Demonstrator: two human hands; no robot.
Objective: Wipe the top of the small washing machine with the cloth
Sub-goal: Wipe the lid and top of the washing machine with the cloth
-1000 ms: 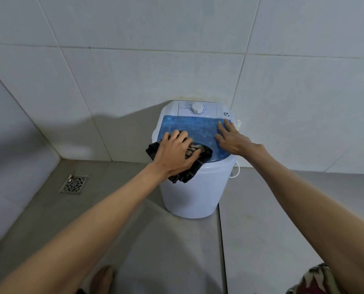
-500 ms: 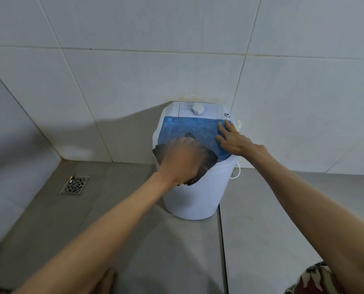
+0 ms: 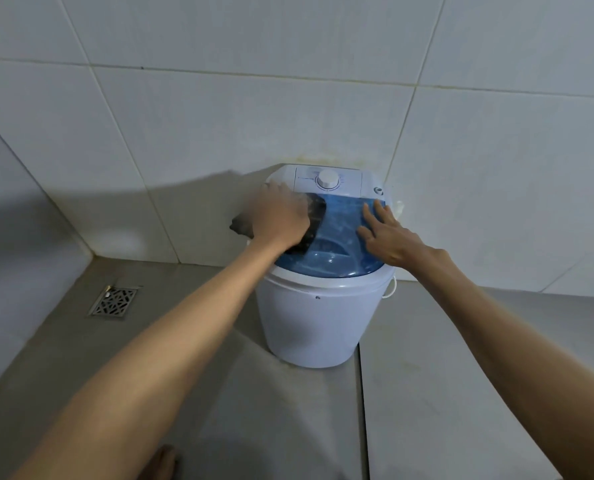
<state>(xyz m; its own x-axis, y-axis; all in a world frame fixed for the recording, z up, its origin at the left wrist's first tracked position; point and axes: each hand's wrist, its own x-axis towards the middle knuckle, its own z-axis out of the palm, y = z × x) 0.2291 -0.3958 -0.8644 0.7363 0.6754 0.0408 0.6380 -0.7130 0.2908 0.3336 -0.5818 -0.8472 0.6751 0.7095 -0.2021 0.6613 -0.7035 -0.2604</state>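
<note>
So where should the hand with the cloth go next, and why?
Probably sweep right, across the translucent blue lid. The left hand presses the dark cloth at the lid's far-left corner, so the middle and front look unwiped in this pass. The right hand lies flat on the lid's right side, steadying the small white washing machine.

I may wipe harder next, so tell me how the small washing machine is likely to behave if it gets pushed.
The small washing machine looks like thin white plastic, so probably light. It stands free on smooth floor tiles, so it may slide. The right hand rests flat on the blue lid, probably steadying it while the left hand presses the cloth.
</note>
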